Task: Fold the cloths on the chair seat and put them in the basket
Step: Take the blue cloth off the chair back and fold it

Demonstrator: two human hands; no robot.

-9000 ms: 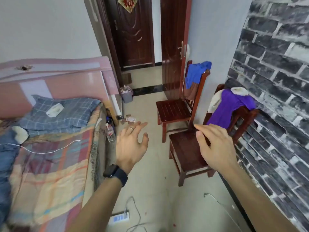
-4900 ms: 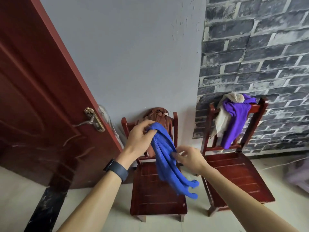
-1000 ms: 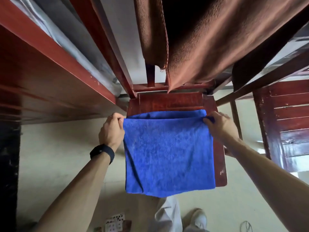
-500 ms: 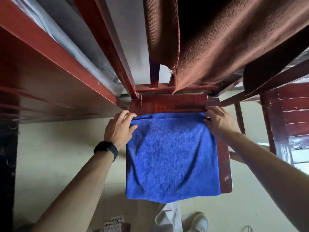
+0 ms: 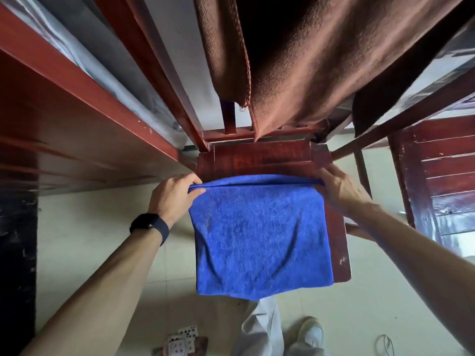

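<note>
A blue cloth [image 5: 259,235] lies spread over the dark red wooden chair seat [image 5: 259,158], its near edge hanging past the seat's front. My left hand [image 5: 174,196] pinches the cloth's far left corner. At the far right corner my right hand [image 5: 339,188] holds the cloth, with the fingers partly hidden behind its edge. The far edge looks slightly lifted between both hands. A brown cloth [image 5: 308,62] hangs over the chair's backrest above. No basket is in view.
A red-brown door [image 5: 64,129] stands close on the left. A second wooden chair [image 5: 437,176] stands to the right. Playing cards [image 5: 183,341] lie on the tiled floor near my feet, and a thin cable [image 5: 384,344] lies at the bottom right.
Over the last second both hands have kept the far corners and drawn the blue cloth's far edge slightly toward me, baring more of the seat behind it. Earlier I took it off the backrest.
</note>
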